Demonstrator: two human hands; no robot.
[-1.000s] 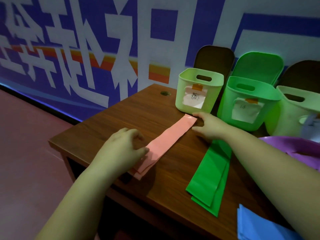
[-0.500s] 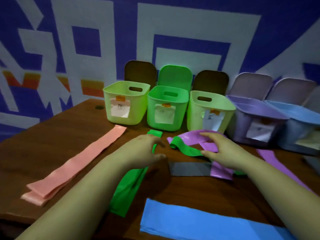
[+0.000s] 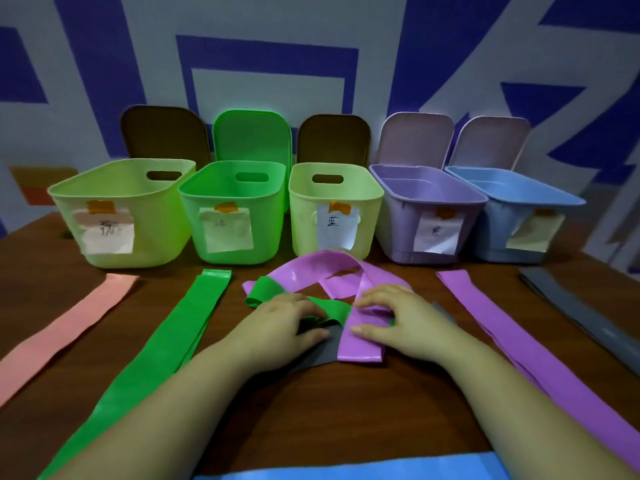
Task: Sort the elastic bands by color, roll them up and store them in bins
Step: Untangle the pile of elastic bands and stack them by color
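- Head view, table [image 3: 346, 417]: brown wood; five bins stand in a row along its far edge, lids tipped up against the wall. Bare wood lies between the forearms toward the near edge.
- Head view, sorted bands: pink band [image 3: 65, 327] flat toward the left edge; green band [image 3: 166, 348] flat beside it; purple band [image 3: 540, 344] flat right of centre; grey band [image 3: 581, 313] toward the right edge; blue band [image 3: 346, 467] along the near edge.
- Head view, tangled pile [image 3: 329, 299]: centre of the table, just before the middle bin [image 3: 304, 216]; a glossy purple loop arches over a crumpled green strip, grey sheet beneath.
- Head view, left hand [image 3: 280, 323]: palm down on the pile's left side, fingers bent over the green strip and grey sheet; whether it pinches cannot be told.
- Head view, right hand [image 3: 398, 317]: on the pile's right side, thumb and fingers curled round the purple loop's near limb.
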